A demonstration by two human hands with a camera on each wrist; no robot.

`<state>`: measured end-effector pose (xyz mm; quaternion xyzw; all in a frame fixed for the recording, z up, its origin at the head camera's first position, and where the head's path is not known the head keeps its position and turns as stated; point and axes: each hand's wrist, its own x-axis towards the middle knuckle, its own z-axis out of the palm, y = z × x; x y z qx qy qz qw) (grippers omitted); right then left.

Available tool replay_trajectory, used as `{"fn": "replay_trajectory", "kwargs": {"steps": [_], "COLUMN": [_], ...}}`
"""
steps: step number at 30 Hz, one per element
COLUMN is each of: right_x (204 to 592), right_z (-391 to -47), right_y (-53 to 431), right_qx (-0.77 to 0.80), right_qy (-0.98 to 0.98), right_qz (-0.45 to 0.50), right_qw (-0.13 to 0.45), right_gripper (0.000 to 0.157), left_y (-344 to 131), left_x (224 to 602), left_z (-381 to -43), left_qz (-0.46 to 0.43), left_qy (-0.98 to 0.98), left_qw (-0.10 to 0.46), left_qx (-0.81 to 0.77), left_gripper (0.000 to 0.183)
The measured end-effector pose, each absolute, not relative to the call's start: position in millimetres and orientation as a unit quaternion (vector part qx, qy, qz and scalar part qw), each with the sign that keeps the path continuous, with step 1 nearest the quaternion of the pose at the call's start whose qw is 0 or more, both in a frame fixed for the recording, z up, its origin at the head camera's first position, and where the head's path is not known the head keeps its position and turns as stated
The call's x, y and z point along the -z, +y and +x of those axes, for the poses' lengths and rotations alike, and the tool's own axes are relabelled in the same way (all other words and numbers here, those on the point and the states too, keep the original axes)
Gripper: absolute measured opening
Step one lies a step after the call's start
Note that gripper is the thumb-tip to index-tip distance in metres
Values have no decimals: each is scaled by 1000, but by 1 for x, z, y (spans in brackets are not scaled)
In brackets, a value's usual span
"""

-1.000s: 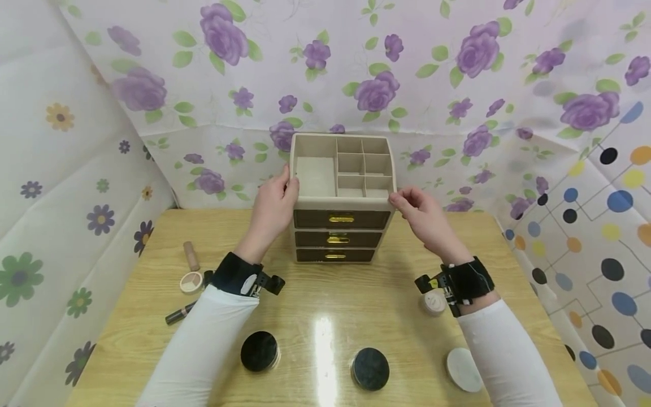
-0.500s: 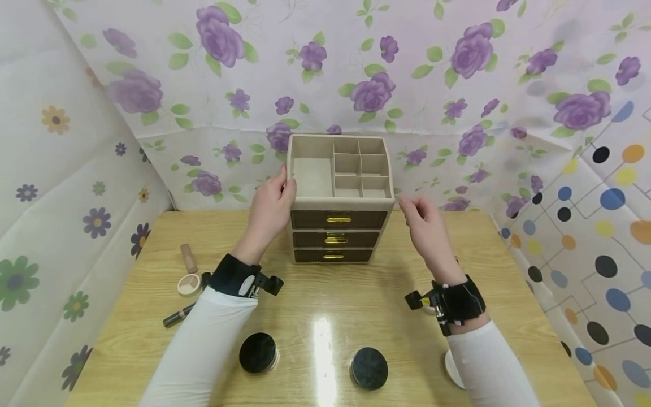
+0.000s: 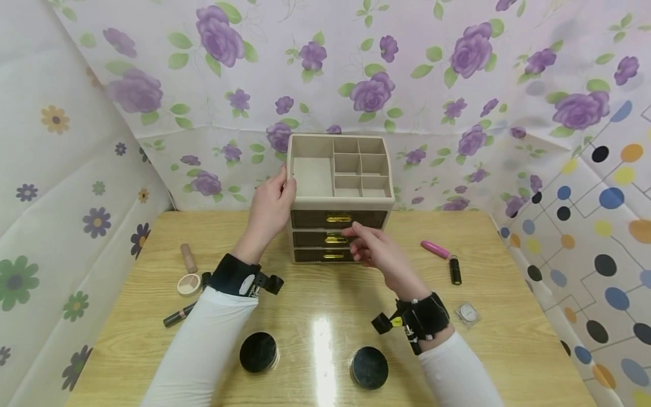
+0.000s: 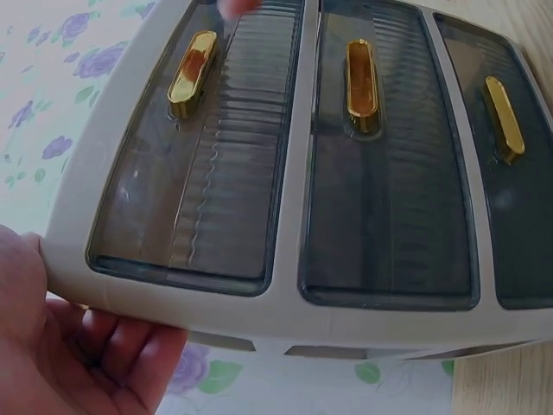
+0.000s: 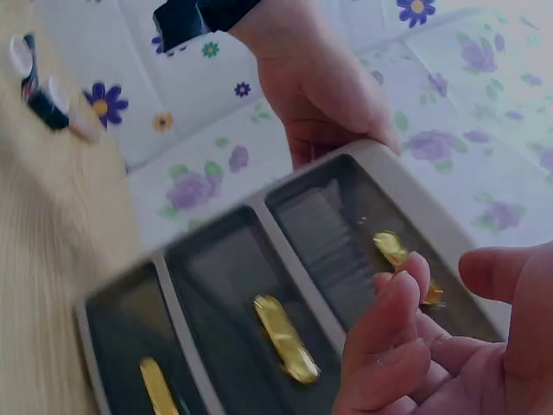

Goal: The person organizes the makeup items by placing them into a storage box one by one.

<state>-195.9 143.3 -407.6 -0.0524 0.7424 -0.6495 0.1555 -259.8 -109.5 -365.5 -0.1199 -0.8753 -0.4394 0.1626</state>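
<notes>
A beige desktop organizer (image 3: pixel 342 201) with three dark drawers stands against the flowered cloth. Its top tray is divided into compartments, and all its drawers are closed. My left hand (image 3: pixel 272 206) grips the organizer's left side near the top; the left wrist view shows those fingers (image 4: pixel 130 354) curled behind its edge. In front of the drawers is my right hand (image 3: pixel 378 254), fingers loosely bent and thumb apart, holding nothing. Its fingertips overlap the gold middle handle (image 3: pixel 333 239) in the head view. The right wrist view has them close before the top drawer's gold handle (image 5: pixel 390 249).
Two black-lidded jars (image 3: pixel 257 352) stand at the front of the wooden table (image 3: pixel 300 305). A pink tube (image 3: pixel 435 249), a black tube (image 3: pixel 455 270) and a small clear case (image 3: pixel 467 312) lie on the right. At left are a beige tube (image 3: pixel 189 258) and a round palette (image 3: pixel 189 284).
My right hand has let go of the organizer's right edge and moved left and down before the drawers. The left hand keeps its grip. The pink and black tubes have come into view.
</notes>
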Motion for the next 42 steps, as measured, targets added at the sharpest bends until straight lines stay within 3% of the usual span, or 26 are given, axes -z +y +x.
{"fn": "replay_trajectory", "kwargs": {"steps": [4, 18, 42], "right_x": [415, 417, 419], "right_z": [-204, -212, -202], "right_y": [133, 114, 111], "right_qx": [678, 700, 707], "right_qy": [714, 703, 700], "right_qz": [-33, -22, -14], "right_qw": [171, 122, 105], "right_gripper": [61, 55, 53], "left_y": [-109, -109, -115], "left_x": [365, 365, 359], "left_z": [-260, -260, -259], "left_qz": [-121, -122, -107], "left_qy": [-876, -876, -885], "left_qw": [153, 147, 135], "left_qx": [441, 443, 433], "left_gripper": [51, 51, 52]}}
